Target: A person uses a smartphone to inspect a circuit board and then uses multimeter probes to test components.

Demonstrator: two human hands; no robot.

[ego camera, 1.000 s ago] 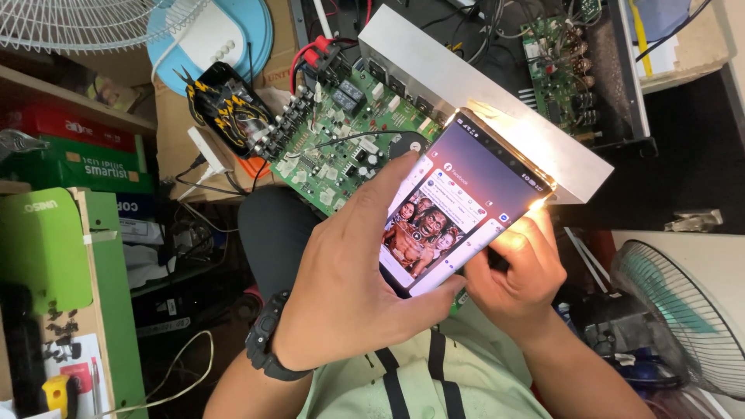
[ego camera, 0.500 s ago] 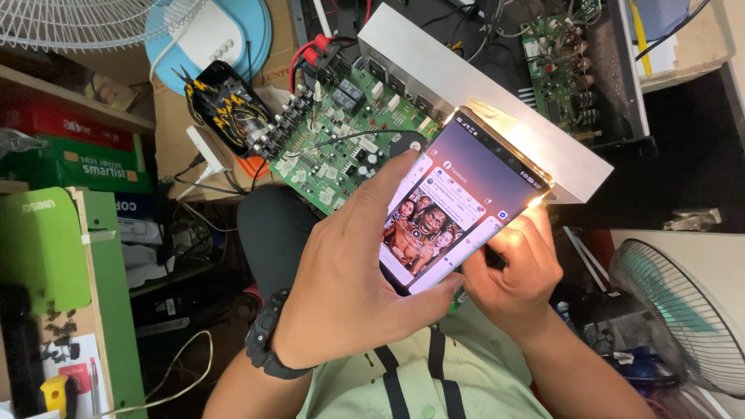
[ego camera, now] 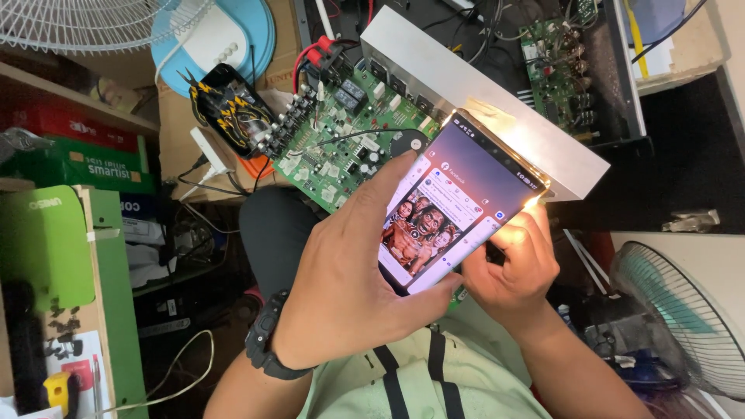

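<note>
The smartphone (ego camera: 458,208) is held tilted above the person's lap, screen lit and facing the camera, between both hands. The left hand (ego camera: 353,283) wraps the phone's lower left edge: its grip is closed on the phone, thumb along the bottom corner, forefinger extended up the left side. The fingers behind the phone are hidden. The right hand (ego camera: 512,268) supports the lower right edge with curled fingers, its grip also closed on the phone; the thumb tip is washed out by glare from the phone's rear light, so its exact contact is hard to make out. A black wristwatch (ego camera: 268,349) sits on the left wrist.

Behind the phone lies a green circuit board (ego camera: 341,140), its lower right part covered by the phone and the left hand. A grey metal chassis (ego camera: 466,93) runs diagonally beside the board. A second circuit board (ego camera: 563,58) appears at the top. A fan grille (ego camera: 683,318) is cut off at the right edge, and another fan (ego camera: 85,23) at the top left.
</note>
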